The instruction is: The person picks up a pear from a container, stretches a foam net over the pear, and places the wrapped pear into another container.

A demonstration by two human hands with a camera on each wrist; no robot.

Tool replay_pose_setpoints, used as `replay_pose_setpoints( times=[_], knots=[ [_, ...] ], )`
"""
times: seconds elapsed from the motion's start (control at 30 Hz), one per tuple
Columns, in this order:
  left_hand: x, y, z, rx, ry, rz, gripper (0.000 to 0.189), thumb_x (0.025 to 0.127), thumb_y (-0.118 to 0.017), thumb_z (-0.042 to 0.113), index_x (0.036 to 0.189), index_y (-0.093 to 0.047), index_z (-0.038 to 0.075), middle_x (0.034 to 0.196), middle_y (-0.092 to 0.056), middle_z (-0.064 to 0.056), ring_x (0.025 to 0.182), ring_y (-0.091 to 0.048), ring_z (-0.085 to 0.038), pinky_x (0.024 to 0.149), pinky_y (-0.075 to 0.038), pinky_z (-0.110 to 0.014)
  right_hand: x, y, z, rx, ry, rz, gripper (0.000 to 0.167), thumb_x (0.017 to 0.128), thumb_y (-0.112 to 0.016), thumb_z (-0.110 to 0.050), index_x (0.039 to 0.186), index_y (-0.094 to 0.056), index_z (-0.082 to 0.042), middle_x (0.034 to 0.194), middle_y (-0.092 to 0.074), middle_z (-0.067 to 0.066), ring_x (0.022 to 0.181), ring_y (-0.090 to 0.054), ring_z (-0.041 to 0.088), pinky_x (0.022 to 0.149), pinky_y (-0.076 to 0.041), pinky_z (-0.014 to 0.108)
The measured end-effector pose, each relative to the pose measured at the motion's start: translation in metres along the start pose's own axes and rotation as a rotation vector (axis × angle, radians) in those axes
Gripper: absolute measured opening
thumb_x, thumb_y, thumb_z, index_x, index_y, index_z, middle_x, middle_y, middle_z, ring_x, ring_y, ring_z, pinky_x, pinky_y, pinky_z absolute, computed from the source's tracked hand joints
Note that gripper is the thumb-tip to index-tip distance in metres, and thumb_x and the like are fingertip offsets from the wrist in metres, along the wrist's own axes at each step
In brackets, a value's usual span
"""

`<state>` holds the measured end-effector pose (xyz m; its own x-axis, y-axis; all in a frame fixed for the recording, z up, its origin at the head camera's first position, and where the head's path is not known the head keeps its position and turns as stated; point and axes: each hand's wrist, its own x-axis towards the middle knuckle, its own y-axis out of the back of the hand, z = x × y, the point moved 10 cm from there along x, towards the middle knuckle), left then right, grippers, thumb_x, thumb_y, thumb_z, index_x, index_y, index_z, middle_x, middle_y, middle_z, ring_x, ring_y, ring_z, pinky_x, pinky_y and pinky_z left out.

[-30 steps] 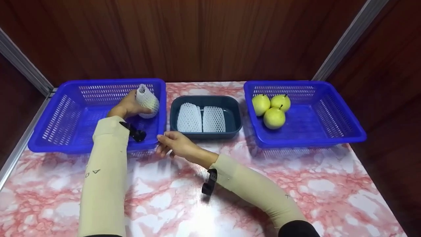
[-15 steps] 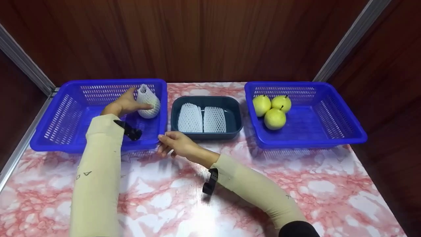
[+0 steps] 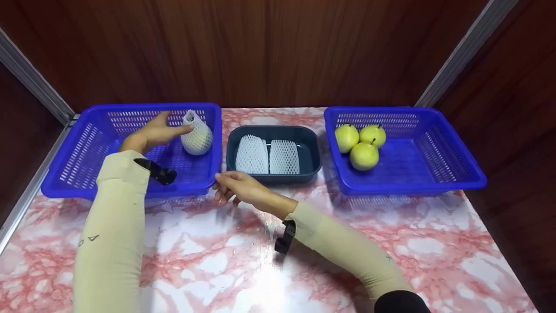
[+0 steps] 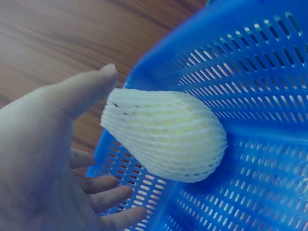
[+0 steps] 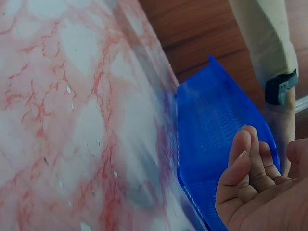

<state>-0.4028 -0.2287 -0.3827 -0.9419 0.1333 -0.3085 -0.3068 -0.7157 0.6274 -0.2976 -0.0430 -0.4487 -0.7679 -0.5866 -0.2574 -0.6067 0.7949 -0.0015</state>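
A pear in a white foam net sleeve (image 3: 197, 138) stands in the right end of the left blue basket (image 3: 100, 182), the sleeve's narrow end up. My left hand (image 3: 154, 132) is beside it with fingers spread and the palm apart from the fruit; in the left wrist view the thumb (image 4: 89, 89) lies near the sleeve's open end. My right hand (image 3: 243, 189) hangs at that basket's front right corner, its fingers loosely curled around nothing. Through the mesh the pear (image 4: 168, 130) shows pale yellow.
Between the baskets a dark container (image 3: 309, 158) holds two foam net sleeves, a left sleeve (image 3: 252, 156) and a right sleeve (image 3: 284, 157). The right blue basket (image 3: 417, 188) has three bare pears (image 3: 364, 155) in its left end. A wood-look wall (image 3: 278, 52) rises behind.
My left hand has let go of the sleeved pear and drawn back to the left. The pear stays standing in the basket. My right hand has shifted slightly to the right.
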Motion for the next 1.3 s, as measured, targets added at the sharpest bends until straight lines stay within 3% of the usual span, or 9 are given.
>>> replay_pose_setpoints(
  times=[0.2,0.43,0.53,0.67,0.8,1.03,1.3],
  knots=[
    [-0.007,0.012,0.008,0.023,-0.055,0.063,0.085,0.103,-0.057,0.038,0.157,-0.013,-0.01,0.159,-0.021,-0.036,0.147,-0.022,-0.049,0.122,-0.022,-0.057,-0.01,0.014,-0.009,-0.016,0.019,-0.017,0.04,0.11,-0.044,-0.031,0.114,-0.062,0.005,0.082,-0.069,0.003,0.067,-0.064,0.014,0.052,-0.042,0.022],
    [-0.016,0.021,0.02,0.04,-0.128,0.136,0.064,0.102,-0.059,0.028,0.147,-0.038,-0.012,0.147,-0.041,-0.036,0.136,-0.04,-0.047,0.115,-0.034,-0.056,-0.028,0.041,-0.026,0.009,0.048,0.008,0.039,0.11,-0.044,-0.026,0.117,-0.058,0.009,0.084,-0.068,0.003,0.07,-0.063,0.014,0.057,-0.048,0.022],
    [-0.02,0.025,0.024,0.018,-0.142,0.17,0.057,0.102,-0.059,0.026,0.143,-0.045,-0.011,0.14,-0.049,-0.033,0.126,-0.05,-0.039,0.108,-0.044,-0.047,-0.036,0.056,-0.036,0.025,0.07,0.037,0.032,0.11,-0.045,-0.022,0.113,-0.06,0.006,0.085,-0.069,0.005,0.071,-0.064,0.015,0.059,-0.05,0.023],
    [-0.025,0.025,0.033,-0.05,-0.159,0.186,0.045,0.103,-0.059,0.022,0.136,-0.052,-0.009,0.126,-0.058,-0.026,0.095,-0.064,-0.015,0.08,-0.055,-0.024,-0.049,0.079,-0.051,0.005,0.117,0.072,0.027,0.109,-0.045,-0.02,0.109,-0.061,0.002,0.086,-0.069,0.006,0.072,-0.065,0.015,0.057,-0.049,0.024],
    [-0.03,0.021,0.047,-0.103,-0.191,0.185,0.04,0.102,-0.06,0.018,0.131,-0.056,-0.009,0.115,-0.062,-0.02,0.076,-0.061,-0.002,0.065,-0.055,-0.017,-0.063,0.104,-0.068,-0.021,0.18,0.11,0.025,0.109,-0.044,-0.017,0.106,-0.062,0.001,0.086,-0.069,0.007,0.074,-0.066,0.016,0.058,-0.05,0.024],
    [-0.039,0.009,0.077,-0.144,-0.257,0.207,0.033,0.1,-0.061,0.014,0.125,-0.061,-0.008,0.106,-0.068,-0.015,0.078,-0.063,-0.006,0.061,-0.055,-0.018,-0.09,0.146,-0.095,-0.011,0.242,0.197,0.021,0.109,-0.046,-0.015,0.1,-0.063,-0.007,0.086,-0.07,0.006,0.072,-0.066,0.016,0.057,-0.051,0.022],
    [-0.039,-0.024,0.109,-0.263,-0.277,0.125,0.032,0.102,-0.06,0.013,0.126,-0.059,-0.008,0.116,-0.066,-0.021,0.085,-0.067,-0.011,0.068,-0.059,-0.022,-0.118,0.186,-0.127,0.075,0.382,0.271,0.021,0.108,-0.046,-0.013,0.099,-0.063,-0.006,0.083,-0.07,0.007,0.071,-0.067,0.017,0.056,-0.05,0.023]
  ],
)
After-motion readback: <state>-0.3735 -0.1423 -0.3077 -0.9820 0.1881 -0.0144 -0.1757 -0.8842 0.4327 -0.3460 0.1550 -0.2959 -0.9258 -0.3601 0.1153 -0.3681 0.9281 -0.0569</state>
